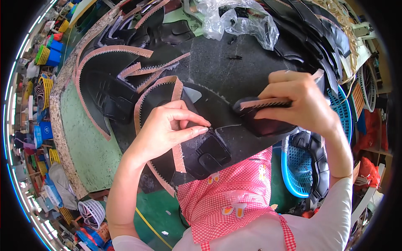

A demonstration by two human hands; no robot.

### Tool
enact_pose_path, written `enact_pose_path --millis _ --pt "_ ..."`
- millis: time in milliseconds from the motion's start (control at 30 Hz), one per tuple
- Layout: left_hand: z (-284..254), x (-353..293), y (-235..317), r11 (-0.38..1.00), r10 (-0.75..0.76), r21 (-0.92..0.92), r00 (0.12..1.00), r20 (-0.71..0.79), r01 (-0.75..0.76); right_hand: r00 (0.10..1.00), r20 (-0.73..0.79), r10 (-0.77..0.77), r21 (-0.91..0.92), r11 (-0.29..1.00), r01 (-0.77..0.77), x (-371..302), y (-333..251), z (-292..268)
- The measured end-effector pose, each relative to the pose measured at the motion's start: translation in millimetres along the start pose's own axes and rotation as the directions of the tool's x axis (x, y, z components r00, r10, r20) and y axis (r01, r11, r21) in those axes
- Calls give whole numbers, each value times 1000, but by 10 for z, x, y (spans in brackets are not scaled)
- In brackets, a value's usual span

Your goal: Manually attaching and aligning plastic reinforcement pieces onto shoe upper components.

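A black shoe upper (190, 151), edged with a tan zigzag-stitched strip, lies on the dark work mat in front of me. Over its middle, my left hand (164, 125) is closed in a pinch; a small dark bit shows at the fingertips, too small to name. My right hand (299, 100) grips a curved black upper part (268, 121) with the same tan edging, thumb below and fingers above. Whether this part joins the upper under my left hand I cannot tell. Another edged black upper (98, 85) rests to the left.
Crumpled clear plastic (247, 21) lies at the back of the dark mat (217, 58). Black uppers are stacked at the far right (312, 31), more at the far left (167, 31). A blue basket (296, 180) with black pieces stands below the table's right side. Green tabletop (88, 154) shows at left.
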State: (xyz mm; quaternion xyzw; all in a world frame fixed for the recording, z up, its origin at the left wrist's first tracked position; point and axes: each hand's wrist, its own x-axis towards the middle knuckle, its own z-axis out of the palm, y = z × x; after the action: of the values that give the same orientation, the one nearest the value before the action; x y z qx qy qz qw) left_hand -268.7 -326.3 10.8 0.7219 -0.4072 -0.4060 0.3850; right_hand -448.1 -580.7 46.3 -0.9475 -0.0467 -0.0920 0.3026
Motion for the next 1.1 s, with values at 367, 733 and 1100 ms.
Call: enact_pose_path --millis 367,733,1100 --pt "25 29 0 999 16 48 1000 -16 -15 998 14 -59 77 995 58 66 -71 66" --pt "15 43 0 997 9 73 1000 2 -9 994 80 -75 56 996 70 149 -21 180" --pt "0 46 -9 999 -10 37 1000 19 9 993 112 -29 50 998 24 222 72 170"
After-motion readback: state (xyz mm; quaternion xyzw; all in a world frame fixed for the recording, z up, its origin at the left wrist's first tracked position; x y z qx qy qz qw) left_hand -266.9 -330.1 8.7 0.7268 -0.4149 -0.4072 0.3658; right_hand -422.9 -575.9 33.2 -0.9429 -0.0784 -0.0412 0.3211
